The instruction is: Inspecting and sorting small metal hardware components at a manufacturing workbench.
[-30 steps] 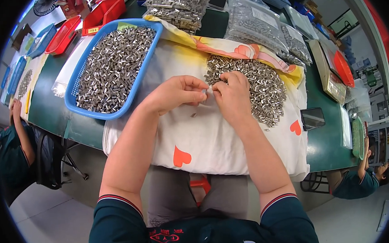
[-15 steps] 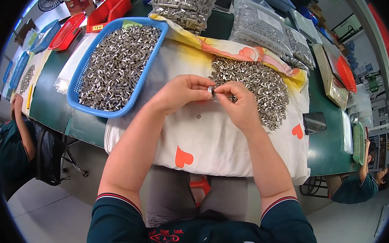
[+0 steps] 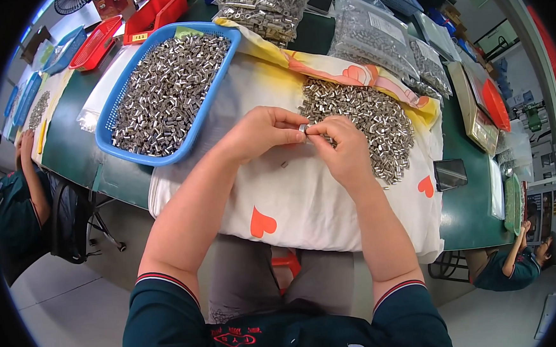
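Note:
My left hand (image 3: 260, 135) and my right hand (image 3: 341, 145) meet above the cloth, thumbs and fingertips pinched together. Between them is a small shiny metal piece (image 3: 302, 129), ring-like at its visible edge; the fingers cover the rest. Close behind my right hand spreads a heap of small metal cylinders (image 3: 376, 120). One loose cylinder (image 3: 284, 164) lies on the white cloth (image 3: 311, 203) just below my hands. To the left, a blue perforated basket (image 3: 174, 158) is filled with similar small cylinders.
Plastic bags of metal parts (image 3: 371, 31) stand along the back. Red trays (image 3: 95, 45) are at the far left. A dark phone (image 3: 450, 174) lies right of the cloth on the green table (image 3: 468, 216). Other people sit at the left and right edges.
My fingertips have shifted slightly around the metal piece, and its dark opening no longer shows. At the right edge, another person's arms and head have moved a little.

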Available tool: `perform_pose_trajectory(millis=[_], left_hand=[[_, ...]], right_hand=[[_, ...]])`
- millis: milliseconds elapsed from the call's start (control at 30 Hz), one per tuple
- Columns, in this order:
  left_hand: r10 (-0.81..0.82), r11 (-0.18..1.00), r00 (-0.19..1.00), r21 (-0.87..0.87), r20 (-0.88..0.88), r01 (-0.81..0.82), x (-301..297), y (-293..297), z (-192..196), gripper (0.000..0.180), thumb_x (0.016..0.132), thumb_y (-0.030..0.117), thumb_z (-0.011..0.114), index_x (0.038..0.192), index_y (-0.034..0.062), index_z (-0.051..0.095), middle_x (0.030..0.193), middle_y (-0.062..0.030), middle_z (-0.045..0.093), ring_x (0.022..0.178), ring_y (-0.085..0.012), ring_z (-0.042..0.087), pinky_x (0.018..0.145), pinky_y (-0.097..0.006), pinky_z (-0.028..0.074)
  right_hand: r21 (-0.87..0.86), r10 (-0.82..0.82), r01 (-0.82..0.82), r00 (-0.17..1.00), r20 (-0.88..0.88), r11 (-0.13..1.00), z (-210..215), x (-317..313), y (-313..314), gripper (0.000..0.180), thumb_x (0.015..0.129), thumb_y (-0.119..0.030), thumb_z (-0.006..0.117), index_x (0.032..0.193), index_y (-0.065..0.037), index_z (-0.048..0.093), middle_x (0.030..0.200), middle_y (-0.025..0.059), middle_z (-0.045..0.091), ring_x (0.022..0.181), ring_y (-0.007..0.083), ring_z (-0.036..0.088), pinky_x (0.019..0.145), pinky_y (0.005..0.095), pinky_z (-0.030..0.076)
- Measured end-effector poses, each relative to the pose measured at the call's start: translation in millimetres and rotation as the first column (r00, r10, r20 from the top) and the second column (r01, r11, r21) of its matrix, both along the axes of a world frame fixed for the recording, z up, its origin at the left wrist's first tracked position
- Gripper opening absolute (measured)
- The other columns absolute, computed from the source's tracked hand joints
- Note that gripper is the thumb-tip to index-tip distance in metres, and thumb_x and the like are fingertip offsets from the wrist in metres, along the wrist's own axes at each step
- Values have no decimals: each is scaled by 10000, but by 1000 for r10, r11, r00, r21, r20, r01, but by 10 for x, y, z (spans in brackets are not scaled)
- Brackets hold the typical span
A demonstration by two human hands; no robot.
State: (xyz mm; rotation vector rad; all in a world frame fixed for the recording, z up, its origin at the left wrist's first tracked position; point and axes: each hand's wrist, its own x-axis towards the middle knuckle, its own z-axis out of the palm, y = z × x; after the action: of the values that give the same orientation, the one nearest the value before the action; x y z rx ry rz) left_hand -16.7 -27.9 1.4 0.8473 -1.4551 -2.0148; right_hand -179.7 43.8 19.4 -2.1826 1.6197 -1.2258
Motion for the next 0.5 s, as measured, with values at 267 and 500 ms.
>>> perform_pose_trajectory(millis=[267,500], left_hand=[[-60,996,998,71,-28,62,22,5,50,322,770,42,612,1069,-50,538,893,-85,616,765,-110,584,704,-219,479],[-67,994,997,83,-43,71,33,-6,16,306,772,39,607,1058,-47,542,887,-81,618,750,-108,585,695,-218,481]], right_hand=[[511,-87,-218,857,508,831,35,-157,4,103,768,-63,590,853,-27,634,737,4,601,661,49,510,593,190,405],[492,-82,-292,791,606,820,-22,-129,-25,106,782,-53,577,866,-1,617,754,-1,601,662,41,505,591,180,406]])
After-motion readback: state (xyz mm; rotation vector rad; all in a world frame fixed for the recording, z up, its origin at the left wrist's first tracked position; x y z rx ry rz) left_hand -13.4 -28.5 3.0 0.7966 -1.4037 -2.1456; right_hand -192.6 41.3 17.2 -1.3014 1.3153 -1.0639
